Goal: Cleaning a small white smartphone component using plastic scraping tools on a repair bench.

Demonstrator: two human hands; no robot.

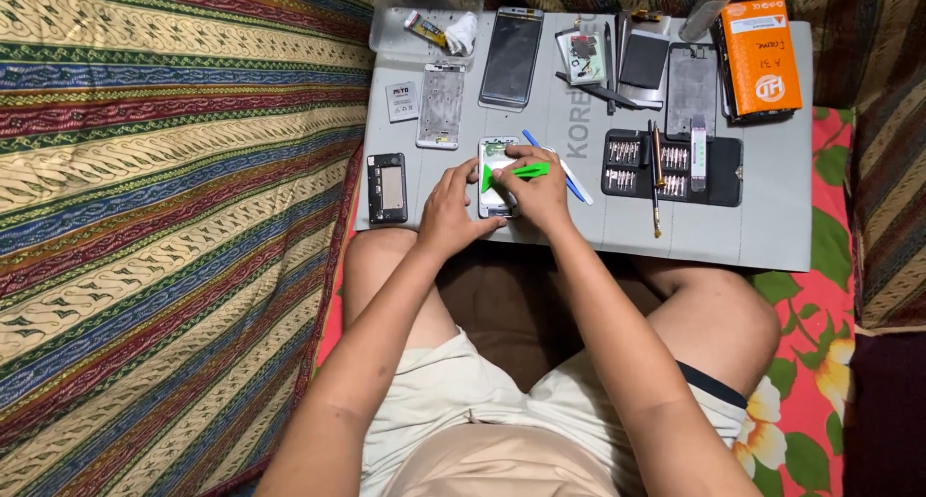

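Head view shows your right hand [536, 190] pinching a green plastic pry tool [519, 172] against the opened white phone [496, 177], while your left hand [453, 206] grips that phone's left edge. It lies mid-mat on the grey work mat [772, 236], with a screwdriver bit kit [672, 167] to its right.

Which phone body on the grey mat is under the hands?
The opened white phone at the mat's near edge; both hands press it, the right hand holding a green pry tool.

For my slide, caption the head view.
Both hands, left and right, work a green pry tool on an opened phone.
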